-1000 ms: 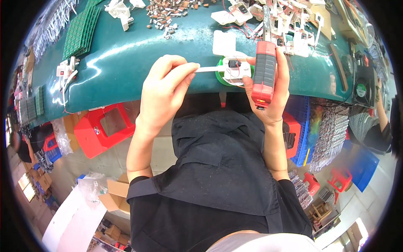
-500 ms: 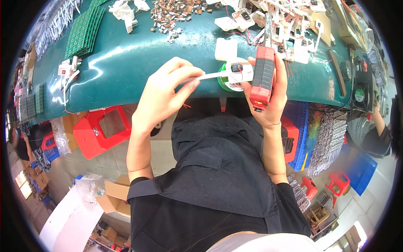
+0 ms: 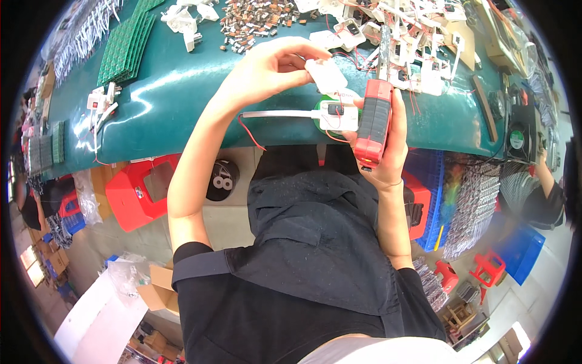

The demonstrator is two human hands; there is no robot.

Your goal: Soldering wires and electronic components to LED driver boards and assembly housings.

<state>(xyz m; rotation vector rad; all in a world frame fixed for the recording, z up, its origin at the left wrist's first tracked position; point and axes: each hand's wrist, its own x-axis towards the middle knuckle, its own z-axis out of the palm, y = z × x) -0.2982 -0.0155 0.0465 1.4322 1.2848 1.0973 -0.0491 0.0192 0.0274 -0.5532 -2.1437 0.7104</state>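
My left hand [image 3: 267, 76] pinches a small white plastic cover [image 3: 327, 76] by its left edge, above the table. Below it lies an open white plastic housing [image 3: 338, 115] with a black component [image 3: 335, 110] and thin red wires inside. A white cable [image 3: 279, 114] runs left from the housing, ending in a loose red wire. Under the housing, part of a green round object [image 3: 321, 125] shows. My right hand [image 3: 391, 139] is closed around a red-and-black handheld power tool [image 3: 374, 118], its metal end pointing away from me. The right fingertips are beside the housing's right edge.
Wired white housings [image 3: 418, 42] crowd the far right of the green table [image 3: 182, 103]. Small metal-and-brown parts [image 3: 254, 21] are heaped at far centre. Green circuit boards [image 3: 124, 51] stack at left. A red stool [image 3: 136, 194] stands below the table's edge.
My left hand has let go of the white cable, moved up and right, and picked up the white cover from the table. The right hand has shifted slightly down with the power tool.
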